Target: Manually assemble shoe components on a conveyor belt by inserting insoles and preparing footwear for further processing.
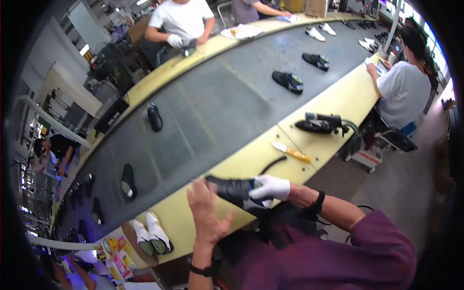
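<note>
A black shoe is held over the near edge of the cream work ledge, its toe pointing left. My right hand, in a white glove, grips it around the heel and opening, where a bit of blue shows. Beside the toe, my bare left hand is raised with its fingers apart and slightly blurred; it holds nothing, and whether it touches the shoe is unclear. To the right of the shoe lies a knife with a yellow handle and a pale blade. Between them a curved black strip rests on the ledge.
Grey conveyor belt runs beyond the ledge, carrying several dark shoes and white ones. White shoes and tape rolls sit at left. A black tool with a hose lies at right. Co-workers line both sides.
</note>
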{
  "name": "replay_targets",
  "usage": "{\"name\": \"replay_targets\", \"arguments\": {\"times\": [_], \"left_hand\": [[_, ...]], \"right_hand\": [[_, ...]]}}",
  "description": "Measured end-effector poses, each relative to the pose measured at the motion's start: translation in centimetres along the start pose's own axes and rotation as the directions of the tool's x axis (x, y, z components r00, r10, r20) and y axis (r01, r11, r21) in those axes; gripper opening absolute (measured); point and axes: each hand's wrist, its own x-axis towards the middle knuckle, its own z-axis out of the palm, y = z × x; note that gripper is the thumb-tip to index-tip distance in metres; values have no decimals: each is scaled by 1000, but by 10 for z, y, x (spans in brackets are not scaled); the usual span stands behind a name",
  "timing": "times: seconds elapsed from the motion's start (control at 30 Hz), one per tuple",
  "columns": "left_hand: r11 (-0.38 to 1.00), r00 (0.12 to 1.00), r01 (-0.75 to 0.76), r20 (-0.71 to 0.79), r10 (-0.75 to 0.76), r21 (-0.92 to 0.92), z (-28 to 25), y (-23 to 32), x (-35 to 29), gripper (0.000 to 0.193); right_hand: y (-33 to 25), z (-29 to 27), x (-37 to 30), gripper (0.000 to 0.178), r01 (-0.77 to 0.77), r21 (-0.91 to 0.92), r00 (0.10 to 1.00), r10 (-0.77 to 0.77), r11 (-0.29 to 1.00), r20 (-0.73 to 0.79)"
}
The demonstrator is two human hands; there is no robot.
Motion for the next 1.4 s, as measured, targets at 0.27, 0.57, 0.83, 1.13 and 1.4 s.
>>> {"name": "replay_targets", "arguments": {"times": [0.27,0.57,0.83,1.13,1.4], "left_hand": [[998,968,-66,242,62,9,91,-49,-35,103],[977,934,161,299,-197,141,110,-34,4,87],[979,936,150,299,-186,137,106,-32,14,82],[979,949,138,262,-174,148,111,-32,11,78],[978,953,140,247,-175,154,113,-32,8,80]], "right_hand": [[-13,2,17,56,-310,-619,949,270,722,-162],[26,-9,41,45,41,-980,867,-495,194,-62],[44,-9,38,39,111,-971,748,-661,214,-60],[49,-7,37,40,117,-977,698,-715,176,-46],[50,-6,37,40,113,-980,685,-727,165,-43]]}}
